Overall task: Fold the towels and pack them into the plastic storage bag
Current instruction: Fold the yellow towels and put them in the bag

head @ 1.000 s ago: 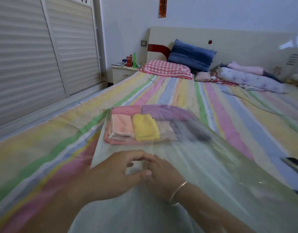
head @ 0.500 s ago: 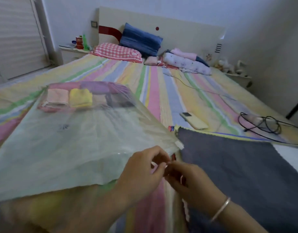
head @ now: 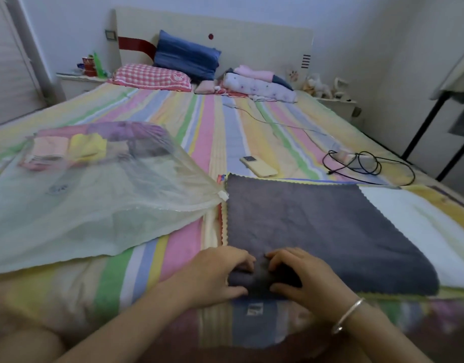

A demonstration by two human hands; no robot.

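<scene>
Fingers now off bag, around towel hem

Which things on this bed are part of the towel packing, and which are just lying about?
Job: dark grey towel, gripped at its near edge by left hand and right hand; white towel beneath it; plastic storage bag with folded towels inside.
Lying about: yellow phone; black cable; blue pillow; checked pillow.

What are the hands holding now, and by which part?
The left hand and right hand both grip the grey towel at its near edge.
</scene>
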